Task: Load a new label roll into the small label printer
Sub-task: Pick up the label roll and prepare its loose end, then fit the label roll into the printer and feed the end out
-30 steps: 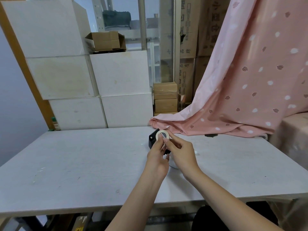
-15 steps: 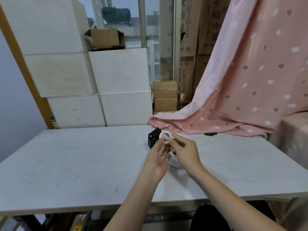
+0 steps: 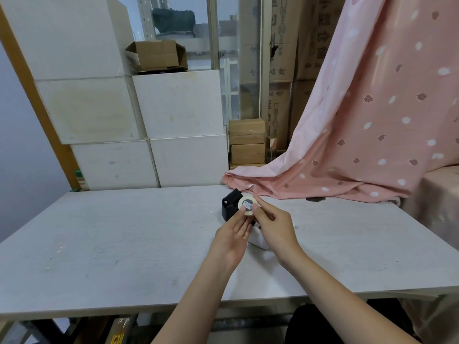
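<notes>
- The table (image 3: 124,244) was white and spread wide, with white boxes (image 3: 173,105) stacked behind its far left edge and an open carton (image 3: 157,55) sitting on top of them.
- The left hand (image 3: 233,234) reached in palm up, its fingertips (image 3: 243,209) pressed against the roll's lower left edge, gripping it.
- The printer (image 3: 229,206), small and black, stood on the table near the far edge, just behind the hands and partly hidden by them; whether its lid was open could not be told.
- The roll (image 3: 247,204), a cream disc with a grey centre facing the camera, was held upright between both hands, right in front of the printer.
- The right hand (image 3: 275,224) pinched the roll from the right, its thumb tip on the face of the disc.
- Something white (image 3: 258,242) lay on the table under the hands, mostly hidden.
- A pink curtain (image 3: 360,120) hung at the right, its hem spilling onto the table's far edge near the printer.
</notes>
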Tool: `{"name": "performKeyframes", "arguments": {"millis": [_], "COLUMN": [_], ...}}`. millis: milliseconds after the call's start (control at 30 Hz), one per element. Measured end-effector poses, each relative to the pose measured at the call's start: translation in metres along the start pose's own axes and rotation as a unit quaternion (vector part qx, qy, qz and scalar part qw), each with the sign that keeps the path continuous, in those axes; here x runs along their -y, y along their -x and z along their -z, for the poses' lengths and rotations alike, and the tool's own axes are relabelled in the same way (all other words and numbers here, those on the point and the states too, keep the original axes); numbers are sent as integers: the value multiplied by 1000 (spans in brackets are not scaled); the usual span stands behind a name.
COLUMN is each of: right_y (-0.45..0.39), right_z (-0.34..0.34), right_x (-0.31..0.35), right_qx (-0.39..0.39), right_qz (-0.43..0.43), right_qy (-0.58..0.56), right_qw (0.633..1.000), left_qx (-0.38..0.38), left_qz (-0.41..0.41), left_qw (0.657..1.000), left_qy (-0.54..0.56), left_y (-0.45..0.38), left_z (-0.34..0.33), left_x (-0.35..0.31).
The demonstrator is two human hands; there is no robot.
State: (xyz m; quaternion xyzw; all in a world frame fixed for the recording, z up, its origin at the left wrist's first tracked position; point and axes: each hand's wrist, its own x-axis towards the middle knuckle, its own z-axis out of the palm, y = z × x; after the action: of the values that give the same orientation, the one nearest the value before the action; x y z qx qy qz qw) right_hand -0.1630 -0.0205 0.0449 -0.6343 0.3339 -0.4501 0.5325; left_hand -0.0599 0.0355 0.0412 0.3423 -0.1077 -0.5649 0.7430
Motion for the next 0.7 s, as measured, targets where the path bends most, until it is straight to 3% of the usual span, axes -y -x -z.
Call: {"name": "performKeyframes", "arguments": {"millis": [500,633,700], "right_y": [-7,-16,-24], "right_z": [6,12,17], "right_x": [-4,-2,1], "right_qx": [0,14,9], "right_qz": [-9,-3,12], "right_qy": [-1,38,68], "right_qw": [1000,999,998], "left_qx": [3,5,-19], "left_qz": [-1,-38,-89], "left_qw": [1000,999,988], "left_qy": [25,-32,-128], "left_y": [-14,-9,-7], "left_z": [-1,-5,-1], "left_x": [11,9,8]}}
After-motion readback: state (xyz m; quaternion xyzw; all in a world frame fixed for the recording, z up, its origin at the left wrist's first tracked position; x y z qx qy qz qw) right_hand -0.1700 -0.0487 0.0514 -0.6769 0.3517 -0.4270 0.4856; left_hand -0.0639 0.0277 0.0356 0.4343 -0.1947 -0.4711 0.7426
